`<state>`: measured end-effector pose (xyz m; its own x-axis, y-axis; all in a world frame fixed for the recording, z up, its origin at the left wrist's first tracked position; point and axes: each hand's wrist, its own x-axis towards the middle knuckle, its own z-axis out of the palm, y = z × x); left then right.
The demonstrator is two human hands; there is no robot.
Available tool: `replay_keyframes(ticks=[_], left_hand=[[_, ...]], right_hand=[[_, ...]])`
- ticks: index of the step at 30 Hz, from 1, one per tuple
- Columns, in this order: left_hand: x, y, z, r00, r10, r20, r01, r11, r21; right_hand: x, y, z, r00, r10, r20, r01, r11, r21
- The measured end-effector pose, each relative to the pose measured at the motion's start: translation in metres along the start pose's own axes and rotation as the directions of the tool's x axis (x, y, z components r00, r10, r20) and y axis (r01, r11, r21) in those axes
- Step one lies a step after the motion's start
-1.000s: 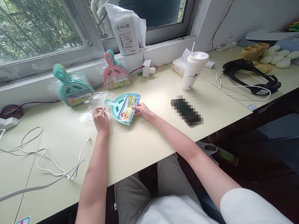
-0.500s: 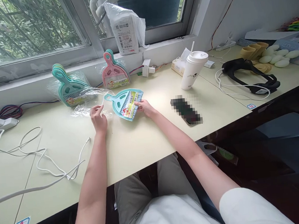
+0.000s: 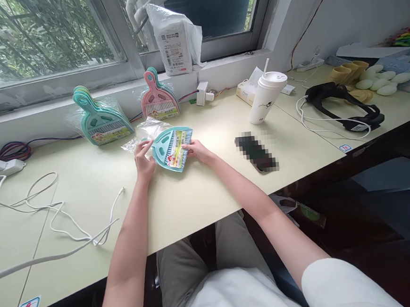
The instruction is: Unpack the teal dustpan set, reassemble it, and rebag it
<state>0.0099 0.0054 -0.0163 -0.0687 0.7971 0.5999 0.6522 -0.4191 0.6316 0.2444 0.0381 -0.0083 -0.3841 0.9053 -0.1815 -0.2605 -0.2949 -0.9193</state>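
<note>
A small teal dustpan-and-brush set [image 3: 171, 148] with a colourful label lies tilted on the pale yellow desk [image 3: 180, 198]. My right hand [image 3: 196, 151] grips its right edge. My left hand [image 3: 143, 159] pinches a clear plastic bag [image 3: 145, 131] at the set's handle end; the bag is lifted off the desk and touches the handle.
A bagged stack of teal sets [image 3: 99, 118] and a bagged pink stack [image 3: 159, 99] lean against the window sill. White cables [image 3: 59, 217] lie left. A lidded white cup [image 3: 267, 95], a phone [image 3: 256, 152] and a black headset [image 3: 346, 107] stand to the right.
My left hand has gathered the clear bag off the desk and brought it right, against the set's handle. The set itself has shifted slightly; my right hand keeps hold.
</note>
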Motion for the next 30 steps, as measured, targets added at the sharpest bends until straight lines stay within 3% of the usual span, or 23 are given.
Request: replay_keyframes(ticks=[6,12,15,17,19,22,24,25,28,30], left_hand=[[-0.001,0.006,0.001,0.989,-0.128,0.078,0.134,0.988,-0.080],[-0.002,0.007,0.002,0.990,-0.123,0.064,0.130,0.983,-0.132],[-0.002,0.009,0.003,0.990,-0.136,0.040,0.142,0.967,-0.210],[-0.003,0.013,0.003,0.986,-0.167,-0.018,0.160,0.966,-0.205],[-0.002,0.017,0.004,0.962,-0.232,-0.145,0.211,0.966,-0.147],[0.001,0.018,0.006,0.848,-0.414,-0.331,0.370,0.910,-0.189],[0.003,0.014,0.006,0.790,-0.555,-0.260,0.445,0.811,-0.379],[0.004,0.012,0.007,0.786,-0.594,-0.169,0.458,0.744,-0.487],[0.004,0.007,0.011,0.820,-0.566,0.077,0.445,0.548,-0.708],[0.001,0.009,0.017,0.825,-0.548,0.140,0.438,0.461,-0.772]], right_hand=[[0.001,-0.002,-0.001,0.983,-0.028,-0.184,0.042,0.997,0.072],[-0.002,0.001,0.006,0.997,0.015,-0.073,-0.012,0.999,0.047],[-0.002,0.002,0.008,0.997,0.005,-0.071,-0.001,0.998,0.063],[-0.002,0.002,0.007,0.996,-0.011,-0.092,0.019,0.996,0.087],[-0.002,0.002,0.006,0.994,-0.027,-0.109,0.039,0.993,0.112],[-0.002,0.001,0.007,0.992,-0.057,-0.115,0.074,0.987,0.144],[-0.003,0.001,0.008,0.992,-0.073,-0.099,0.087,0.985,0.146],[-0.003,0.001,0.008,0.993,-0.077,-0.084,0.088,0.986,0.141],[-0.004,0.002,0.010,0.996,-0.080,-0.035,0.084,0.990,0.117],[-0.004,0.005,0.011,0.996,-0.091,-0.024,0.094,0.990,0.109]])
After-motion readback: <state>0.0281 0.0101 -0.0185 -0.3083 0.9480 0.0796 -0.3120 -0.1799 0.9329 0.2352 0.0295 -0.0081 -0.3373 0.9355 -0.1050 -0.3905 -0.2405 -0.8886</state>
